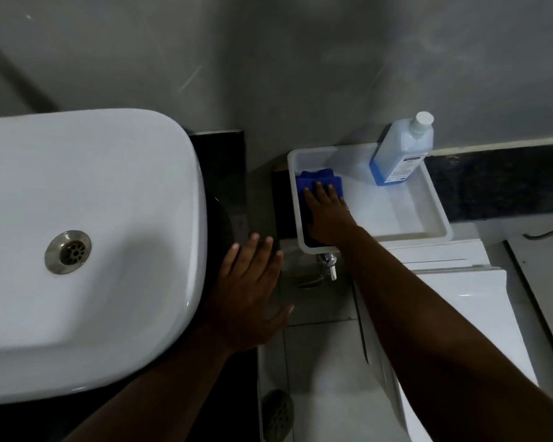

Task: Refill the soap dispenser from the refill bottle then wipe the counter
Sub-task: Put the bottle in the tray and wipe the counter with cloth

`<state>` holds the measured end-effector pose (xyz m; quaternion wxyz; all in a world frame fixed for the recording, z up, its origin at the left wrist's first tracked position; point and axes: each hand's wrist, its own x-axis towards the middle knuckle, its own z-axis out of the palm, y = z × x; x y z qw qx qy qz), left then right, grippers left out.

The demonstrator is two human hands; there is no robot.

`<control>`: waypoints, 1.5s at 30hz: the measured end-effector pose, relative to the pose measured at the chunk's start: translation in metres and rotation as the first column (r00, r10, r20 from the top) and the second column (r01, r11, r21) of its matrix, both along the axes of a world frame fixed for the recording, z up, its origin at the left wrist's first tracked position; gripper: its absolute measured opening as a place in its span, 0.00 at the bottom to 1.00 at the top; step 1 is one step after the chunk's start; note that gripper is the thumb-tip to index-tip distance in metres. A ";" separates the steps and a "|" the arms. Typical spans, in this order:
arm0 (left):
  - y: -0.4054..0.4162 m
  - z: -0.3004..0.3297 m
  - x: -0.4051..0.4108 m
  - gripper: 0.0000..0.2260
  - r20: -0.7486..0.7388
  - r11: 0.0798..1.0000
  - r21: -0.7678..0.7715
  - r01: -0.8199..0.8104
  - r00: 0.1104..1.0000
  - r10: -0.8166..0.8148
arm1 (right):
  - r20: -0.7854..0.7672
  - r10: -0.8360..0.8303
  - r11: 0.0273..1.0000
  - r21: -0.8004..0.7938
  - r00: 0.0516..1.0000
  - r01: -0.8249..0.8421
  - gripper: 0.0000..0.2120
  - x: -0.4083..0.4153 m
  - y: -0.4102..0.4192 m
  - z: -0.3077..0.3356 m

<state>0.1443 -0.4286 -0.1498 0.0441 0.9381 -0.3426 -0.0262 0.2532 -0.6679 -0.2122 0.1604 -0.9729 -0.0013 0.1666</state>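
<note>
The right hand (328,215) lies flat, fingers spread wide, pressing on the blue cloth (319,180) in the near-left corner of the white tray (434,215). It is not yet closed around the cloth. The left hand (253,291) hovers open and holds nothing, beside the right edge of the white basin (93,218), over the dark table (217,161). The refill bottle (401,151) stands upright with its cap on in the far-right part of the tray, well apart from the cloth. No soap dispenser shows in this view, so I cannot tell whether the refill is done.

The main risk I judge is the tray itself. It looks to sit on top of the toilet cistern (444,256), with its near-left corner overhanging just above the chrome flush handle (328,266). A downward push or a hard drag on the cloth could tip or slide it, and the tall bottle would topple with it. A quick snatch could also pull the cloth across the rim and shift the tray.

Room is tight. The wall (268,74) closes the far side, and the gap between the basin and the tray is narrow, dropping to the floor (320,362). The clearest path is straight up and then left toward the table.
</note>
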 end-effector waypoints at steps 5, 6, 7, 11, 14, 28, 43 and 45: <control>0.001 -0.003 0.000 0.35 0.019 1.000 -0.002 0.004 1.000 -0.004 | -0.081 0.006 0.998 -0.056 0.997 -0.010 0.42 0.007 0.002 -0.015; 0.002 -0.003 0.000 0.35 0.012 1.000 0.003 0.003 1.000 -0.003 | -0.074 -0.011 0.998 -0.067 0.997 0.006 0.43 0.007 0.004 -0.016; 0.002 -0.004 0.000 0.35 0.006 1.000 0.004 0.003 1.000 -0.003 | -0.059 -0.029 0.996 -0.082 0.998 0.024 0.45 0.007 0.005 -0.016; 0.001 -0.005 0.001 0.35 0.024 1.000 -0.011 0.005 1.000 -0.005 | 0.004 -0.078 0.995 -0.058 0.997 0.078 0.42 0.012 0.002 -0.005; 0.003 -0.004 -0.002 0.33 0.028 1.000 0.003 0.008 1.000 -0.008 | 0.028 -0.237 0.963 0.143 0.971 0.230 0.27 0.010 -0.003 0.024; 0.121 0.042 -0.139 0.28 -0.152 0.978 -0.203 -0.046 0.988 0.015 | 0.272 -0.343 0.830 0.535 0.899 0.155 0.27 -0.190 0.147 0.155; 0.315 0.028 -0.142 0.33 -0.060 0.904 -0.012 -0.428 0.903 0.426 | 0.261 -0.366 0.887 -0.191 0.893 0.420 0.31 -0.241 0.297 0.087; 0.327 0.027 -0.142 0.32 -0.057 0.893 -0.029 -0.448 0.893 0.446 | 0.242 -0.400 0.879 -0.170 0.884 0.445 0.33 -0.244 0.338 0.086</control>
